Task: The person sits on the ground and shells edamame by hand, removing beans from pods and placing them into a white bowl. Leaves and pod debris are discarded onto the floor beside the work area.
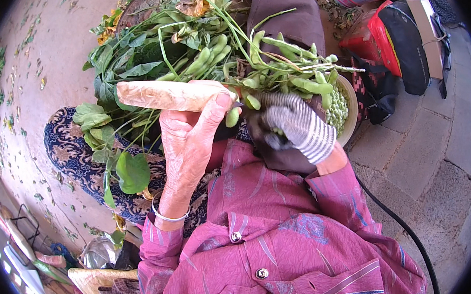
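Observation:
My left hand point(191, 131), bare and with a pale bangle at the wrist, grips a knife by its thick tan-wrapped handle point(152, 95). A short dark blade shows past the thumb, beside a green soybean pod point(252, 102). Another pod point(232, 117) hangs just below the blade. My right hand point(299, 127) wears a grey-and-white striped glove and is blurred. Its fingers are curled, with a little green of soybeans point(278, 131) showing between them. Cut soybean stems with pods point(209, 56) lie across my lap. Right of the glove, a pale bowl point(351, 110) holds shelled green soybeans point(338, 111).
Leafy stalks point(134, 56) spread over the left side, some hanging over a patterned cloth point(105, 161) on my leg. A red and black bag point(388, 47) stands at upper right on paving blocks point(409, 148). A black cable point(403, 226) curves along the right.

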Demonstrator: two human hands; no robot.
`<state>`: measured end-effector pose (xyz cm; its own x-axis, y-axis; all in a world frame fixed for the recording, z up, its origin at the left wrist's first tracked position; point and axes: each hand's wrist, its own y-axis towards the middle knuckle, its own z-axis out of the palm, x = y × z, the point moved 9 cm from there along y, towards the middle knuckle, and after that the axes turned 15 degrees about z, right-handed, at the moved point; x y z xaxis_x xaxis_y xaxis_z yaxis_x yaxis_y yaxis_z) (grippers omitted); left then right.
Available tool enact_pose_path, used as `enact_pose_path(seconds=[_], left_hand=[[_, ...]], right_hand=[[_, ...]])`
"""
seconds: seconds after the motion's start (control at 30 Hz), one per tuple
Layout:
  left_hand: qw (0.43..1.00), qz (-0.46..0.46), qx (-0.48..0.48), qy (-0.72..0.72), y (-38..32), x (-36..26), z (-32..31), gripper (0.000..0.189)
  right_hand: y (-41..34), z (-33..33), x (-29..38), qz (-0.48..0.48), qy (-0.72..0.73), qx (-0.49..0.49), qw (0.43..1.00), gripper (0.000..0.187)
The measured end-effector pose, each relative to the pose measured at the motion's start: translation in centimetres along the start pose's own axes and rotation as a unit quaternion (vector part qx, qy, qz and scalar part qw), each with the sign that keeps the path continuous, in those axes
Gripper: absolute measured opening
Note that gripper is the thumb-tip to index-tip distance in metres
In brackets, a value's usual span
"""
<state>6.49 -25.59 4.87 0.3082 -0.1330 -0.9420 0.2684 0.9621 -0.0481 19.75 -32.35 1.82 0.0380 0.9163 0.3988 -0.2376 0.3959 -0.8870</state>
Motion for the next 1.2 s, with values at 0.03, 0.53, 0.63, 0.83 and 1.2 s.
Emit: enact_pose_path(seconds=[0.03,0.53,0.63,0.83,1.2], left_hand=[[1.0,-0.007,-0.008,-0.018,0.0,0.0,0.1,0.009],[0.996,0.033,-0.013,0.086,-0.2,-1.3,0.0,0.011],[0.994,0.057,-0.022,0.092,-0.2,-1.9,-0.1,0.011],[0.998,0.016,-0.051,0.042,-0.6,-0.8,-0.4,0.01],[0.968,0.109,-0.004,0.228,-0.6,-1.7,0.9,0.01]], right_hand=[[-1.4,1.5,1.7,-0.193,-0.185,0.002,0.964,0.018],[-1.2,0.8,1.5,-0.002,-0.1,-0.162,0.982,0.02],[-1.3,0.7,2.9,-0.125,-0.206,-0.218,0.946,0.024],[-2.5,1.2,4.1,-0.238,-0.324,-0.302,0.864,0.027],[-2.2,1.3,3.5,-0.229,-0.314,-0.332,0.859,0.022]])
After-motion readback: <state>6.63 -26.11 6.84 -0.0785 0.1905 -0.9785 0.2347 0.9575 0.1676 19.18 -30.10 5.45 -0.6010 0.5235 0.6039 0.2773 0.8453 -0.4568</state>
